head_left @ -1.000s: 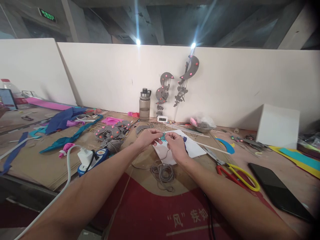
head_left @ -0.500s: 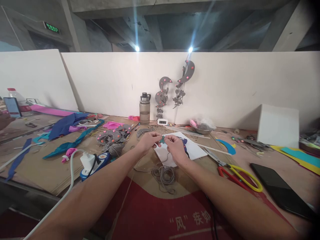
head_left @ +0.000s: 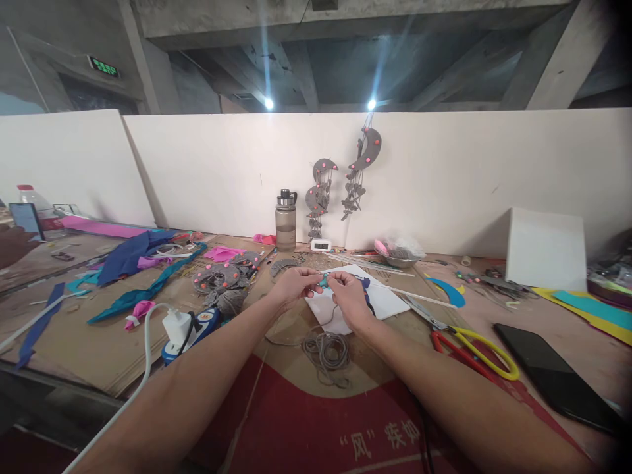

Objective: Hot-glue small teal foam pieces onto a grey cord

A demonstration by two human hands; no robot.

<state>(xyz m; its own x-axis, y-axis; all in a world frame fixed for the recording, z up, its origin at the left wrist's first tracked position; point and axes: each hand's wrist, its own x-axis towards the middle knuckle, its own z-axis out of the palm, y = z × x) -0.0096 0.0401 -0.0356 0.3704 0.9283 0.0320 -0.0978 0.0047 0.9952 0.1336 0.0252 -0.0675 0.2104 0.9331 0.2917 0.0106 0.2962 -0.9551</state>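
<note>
Teal felt piece (head_left: 323, 281), small, pinched between both hands above the white sheet (head_left: 385, 299) at the middle of the bench; left hand (head_left: 295, 285) closed on its left edge with fingertips, right hand (head_left: 348, 293) closed on the right edge, knuckles up; grey cord (head_left: 328, 347) runs down from the pinch to a loose coil on the cardboard just below, whether it is threaded through the piece is too small to tell.

Judgement on handling: the piece is tiny, so grip near its edges and leave the middle visible; keep wrists low near the sheet for steadiness; let the cord hang slack so the coil does not drag or snag; pull gently, felt tears at small holes.

Surface: worktable (head_left: 99, 342) covered in brown cardboard, red printed mat at the near edge; scissors (head_left: 469, 339) with yellow and red handles to the right, black phone (head_left: 553, 368) beyond them; glue gun (head_left: 190, 326) and white charger to the left; grey felt cutouts with pink dots, blue and teal felt strips further left; water bottle (head_left: 286, 220) against the white partition (head_left: 207, 171), two grey hanging ornaments on it.

Room: bare concrete ceiling, two bright lamps, green exit sign upper left; another person's hand with a phone at the far left edge.
</note>
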